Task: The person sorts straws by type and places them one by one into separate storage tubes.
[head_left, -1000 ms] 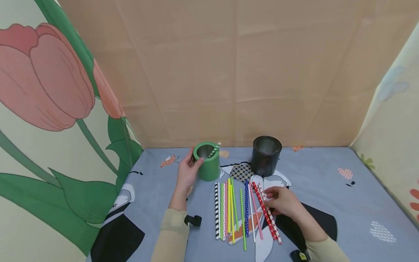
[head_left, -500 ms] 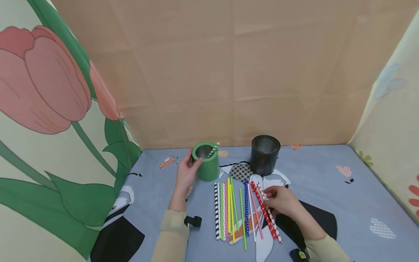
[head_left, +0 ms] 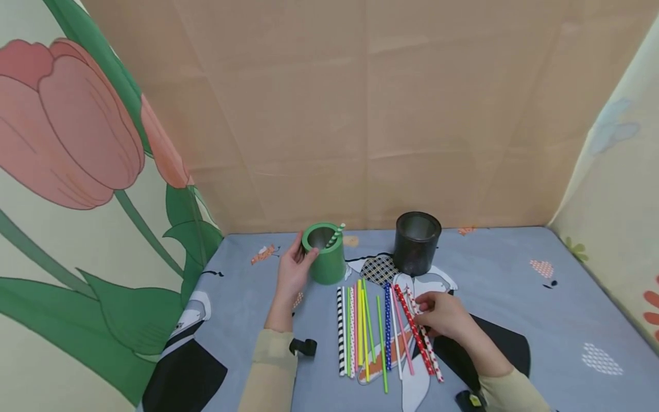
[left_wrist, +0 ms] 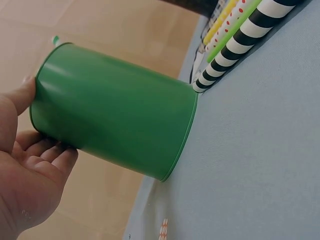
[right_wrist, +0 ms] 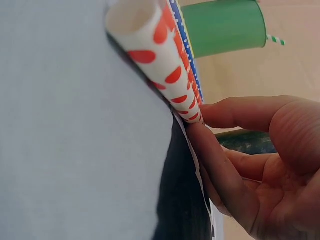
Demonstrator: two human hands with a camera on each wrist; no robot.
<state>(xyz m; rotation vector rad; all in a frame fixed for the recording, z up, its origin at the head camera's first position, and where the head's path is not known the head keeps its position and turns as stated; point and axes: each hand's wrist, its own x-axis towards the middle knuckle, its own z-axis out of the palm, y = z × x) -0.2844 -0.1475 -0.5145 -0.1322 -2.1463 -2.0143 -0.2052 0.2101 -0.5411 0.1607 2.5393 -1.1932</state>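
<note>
A green cup (head_left: 329,268) stands upright on the cloth, with one green-and-white striped paper straw (head_left: 337,233) leaning inside. My left hand (head_left: 293,276) grips its left side near the rim; in the left wrist view the thumb lies on one side of the cup (left_wrist: 115,110) and the fingers on the other. My right hand (head_left: 447,316) is at the right end of a row of straws. Its thumb and index finger pinch a white paper straw with red spots (right_wrist: 172,75), which lies on the cloth. Beside it lies a red straw with white spots (head_left: 416,332).
A black cup (head_left: 417,245) stands upright behind the straws. Several more straws lie side by side, among them a black-and-white striped one (head_left: 341,337), a yellow one (head_left: 360,326) and a blue dotted one (head_left: 388,329). The patterned blue cloth (head_left: 515,297) ends at a brown backdrop (head_left: 370,126).
The head view has shifted slightly. Both hands, the cups and the straws keep their places.
</note>
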